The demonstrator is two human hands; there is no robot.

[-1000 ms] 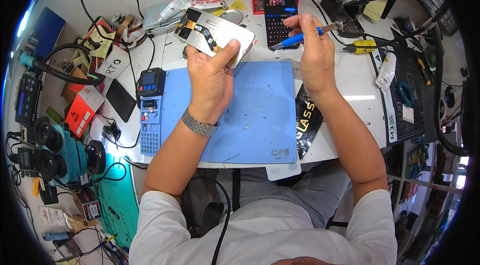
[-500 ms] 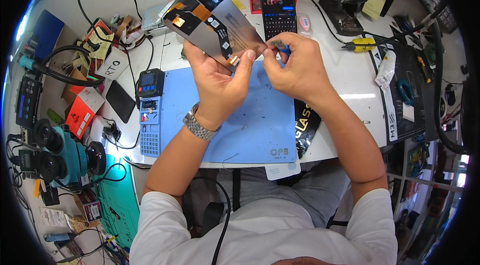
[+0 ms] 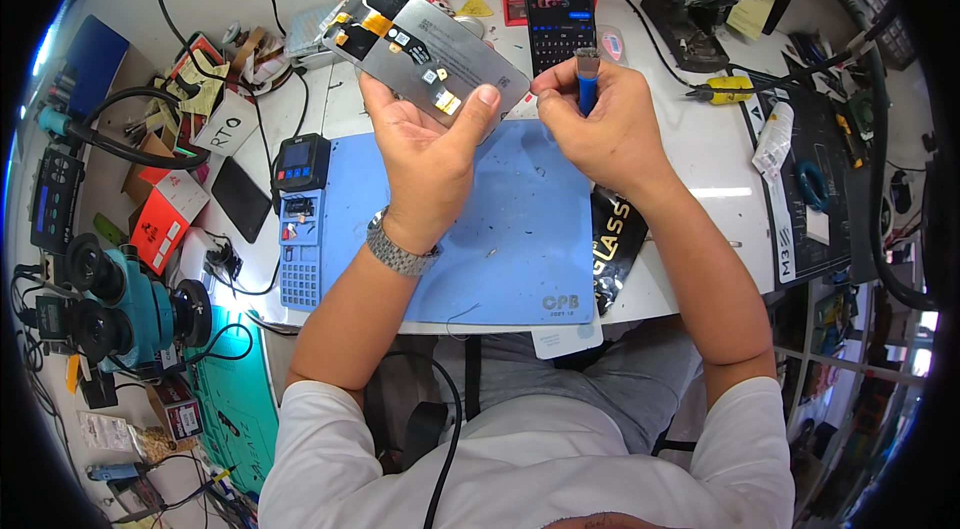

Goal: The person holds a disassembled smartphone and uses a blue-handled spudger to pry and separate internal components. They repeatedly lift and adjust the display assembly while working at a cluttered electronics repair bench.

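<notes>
panel [image 3: 458,54], one, is pinched by fingers of your left hand [image 3: 432,151] over the bench [image 3: 710,144]; your right hand [image 3: 612,134] curls fingers around one blue tool [image 3: 587,91], its tip pointing away from you, no longer left.

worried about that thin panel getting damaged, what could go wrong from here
The left hand holds the silver panel up above the bench, so a loosened grip might drop it.

The gold strips on the panel's back are exposed and could snag or tear.

The right hand grips a blue tool close to the panel's corner, so a slip might scratch or chip it.
</notes>
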